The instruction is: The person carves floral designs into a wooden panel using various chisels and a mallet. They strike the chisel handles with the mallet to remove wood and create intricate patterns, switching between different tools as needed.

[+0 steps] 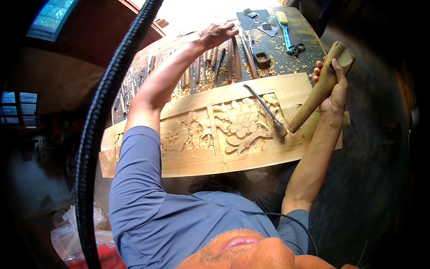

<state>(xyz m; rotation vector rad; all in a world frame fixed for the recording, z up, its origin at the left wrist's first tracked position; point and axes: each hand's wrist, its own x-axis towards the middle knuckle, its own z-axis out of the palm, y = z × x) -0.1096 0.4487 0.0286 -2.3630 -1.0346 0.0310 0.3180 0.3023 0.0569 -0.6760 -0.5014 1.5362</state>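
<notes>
Across the tabletop [303, 25], the left hand [217, 35] bends over a row of tools [230, 63], its hold impossible to tell, and the left arm [150, 101] hides part of the carved board [244, 123]. A black cable [105, 89] crosses at left; a brush [284, 32] lies beyond. The right hand [336, 96] grips a mallet [324, 84] over the board's right end.

The mallet [319, 92] in your right grip [335, 92] is yellowish brown. The board [192, 167] below your left grip [218, 35] is pale honey, patterned with carved flowers [244, 121] and leaves [245, 145]. Left of your right grip, the chisel [263, 106] has a dark grey shank and a brown handle. Right of your left grip, the brush [285, 35] is blue with cream bristles; around that grip, pale shavings [181, 93] fleck the surface [306, 33]. Your shirt [136, 163] is plain grey-blue.
</notes>
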